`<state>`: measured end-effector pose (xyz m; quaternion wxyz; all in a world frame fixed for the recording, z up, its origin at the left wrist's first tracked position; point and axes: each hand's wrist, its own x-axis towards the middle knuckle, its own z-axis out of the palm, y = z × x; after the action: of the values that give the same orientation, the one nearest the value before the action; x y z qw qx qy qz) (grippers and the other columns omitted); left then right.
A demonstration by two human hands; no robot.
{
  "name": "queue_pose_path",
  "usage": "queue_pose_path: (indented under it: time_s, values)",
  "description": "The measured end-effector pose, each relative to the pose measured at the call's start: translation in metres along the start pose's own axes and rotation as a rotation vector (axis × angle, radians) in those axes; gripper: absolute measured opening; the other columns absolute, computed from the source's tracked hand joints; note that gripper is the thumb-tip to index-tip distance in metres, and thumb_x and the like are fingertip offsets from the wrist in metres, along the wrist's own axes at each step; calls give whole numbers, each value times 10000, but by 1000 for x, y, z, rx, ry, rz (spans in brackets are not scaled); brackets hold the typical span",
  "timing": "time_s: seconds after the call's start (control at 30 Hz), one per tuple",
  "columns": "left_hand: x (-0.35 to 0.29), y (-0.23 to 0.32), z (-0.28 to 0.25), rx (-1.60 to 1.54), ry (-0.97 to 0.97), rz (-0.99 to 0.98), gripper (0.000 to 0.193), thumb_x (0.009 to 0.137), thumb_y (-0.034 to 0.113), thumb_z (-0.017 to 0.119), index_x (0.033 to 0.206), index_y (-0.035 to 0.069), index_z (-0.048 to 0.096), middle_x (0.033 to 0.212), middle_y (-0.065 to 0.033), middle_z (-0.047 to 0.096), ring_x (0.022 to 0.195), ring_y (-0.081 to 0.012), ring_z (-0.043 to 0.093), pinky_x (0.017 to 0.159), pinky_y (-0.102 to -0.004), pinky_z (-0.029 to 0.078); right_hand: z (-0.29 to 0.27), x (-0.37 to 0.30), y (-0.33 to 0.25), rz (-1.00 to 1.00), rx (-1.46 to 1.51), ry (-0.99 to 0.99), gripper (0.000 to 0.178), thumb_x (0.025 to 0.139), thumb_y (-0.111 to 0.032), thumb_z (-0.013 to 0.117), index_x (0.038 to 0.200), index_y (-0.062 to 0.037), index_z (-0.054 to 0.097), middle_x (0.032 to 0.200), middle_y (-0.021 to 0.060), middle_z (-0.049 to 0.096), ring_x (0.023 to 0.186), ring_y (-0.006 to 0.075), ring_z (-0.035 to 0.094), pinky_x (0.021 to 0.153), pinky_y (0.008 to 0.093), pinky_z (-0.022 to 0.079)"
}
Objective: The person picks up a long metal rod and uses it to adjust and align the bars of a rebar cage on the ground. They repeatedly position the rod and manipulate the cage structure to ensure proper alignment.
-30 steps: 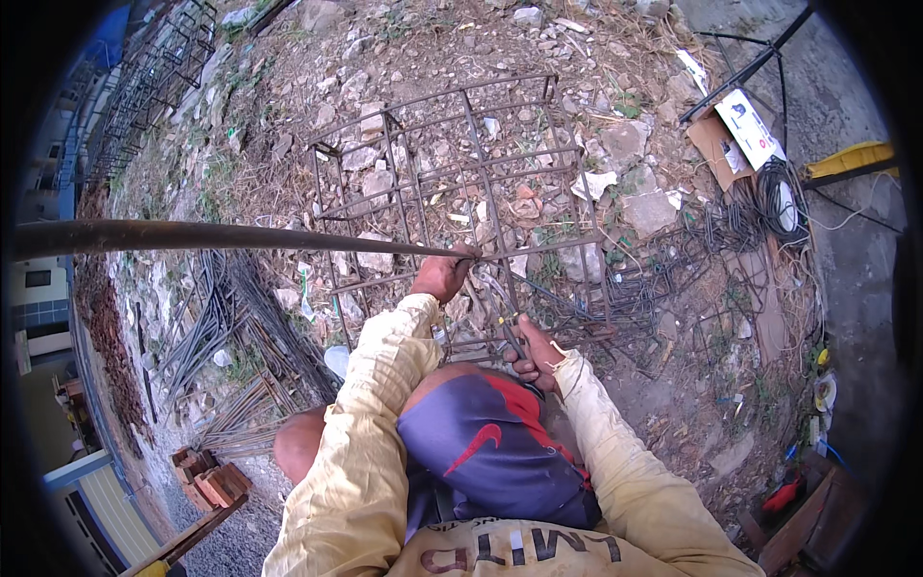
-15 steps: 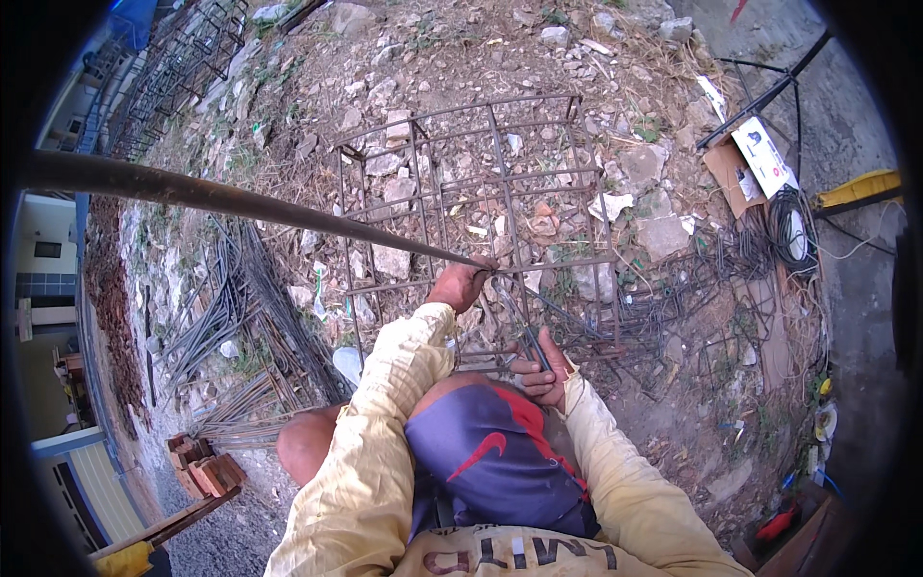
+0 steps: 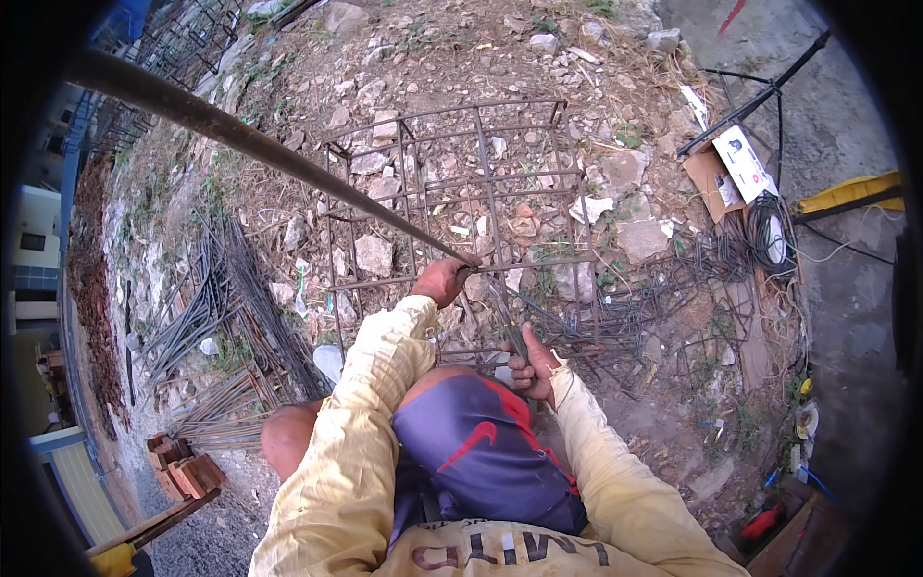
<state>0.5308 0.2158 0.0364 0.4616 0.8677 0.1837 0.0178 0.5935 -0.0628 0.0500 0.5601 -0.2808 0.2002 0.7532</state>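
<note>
A rebar cage of thin rusty bars lies across the rubble in front of me. From the upper left, a long dark metal rod slants down to the cage's near side. My left hand is closed at the spot where rod and cage meet; what its fingers pinch is hidden. In my right hand, lower and to the right, is a pair of pincers, gripped by the dark handles. Their jaw end points up at the cage's near bar, close to my left fingertips.
Bundles of loose steel bars lie at the left, near stacked bricks. Tangled wire spreads to the right, beside a coil of black cable and a cardboard box. Broken stones cover the ground.
The view has shifted slightly, and the rod's near end shows higher at the upper left. The pincers appear more upright, with my right hand turned around their handles. My left hand stays at the joint.
</note>
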Motion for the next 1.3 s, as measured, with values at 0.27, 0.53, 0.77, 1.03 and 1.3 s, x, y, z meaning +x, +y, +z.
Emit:
queue_pose_path:
  time_s: [0.27,0.53,0.77,1.03,1.3]
  values:
    - [3,-8,-1,76,-40,-13,270,908,107,559,1162,117,649,1064,-206,675,1021,-389,643,881,-450,516,15,-23,16,-224,-567,386,500,909,-477,664,1229,-112,546,671,25,605,502,125,583,428,274,474]
    - [-33,30,-18,127,292,21,401,896,137,611,1286,69,554,1147,-200,662,1083,-346,639,944,-388,508,49,-94,6,-694,-861,604,490,877,-275,713,1226,22,539,751,88,661,583,134,627,517,279,519]
    - [-107,151,-12,-1467,0,-375,585,938,388,652,1377,50,467,1322,-96,563,1033,-250,626,843,-386,544,77,-131,-29,-788,-1670,607,458,858,-379,706,1256,-175,610,935,164,707,893,369,684,776,452,531]
    - [-130,97,53,-894,259,-24,367,972,217,593,1300,65,533,1181,-137,658,978,-230,666,814,-349,545,61,-108,-27,-954,-2087,383,483,863,-226,701,1331,-215,584,1162,158,603,1112,344,591,934,414,491]
    - [-164,133,25,-1299,899,-188,201,928,7,516,1122,41,554,1100,-127,667,990,-208,651,791,-334,565,-83,-144,-16,-902,-1490,605,397,880,-213,687,1226,-26,631,1000,152,703,918,247,684,847,352,525]
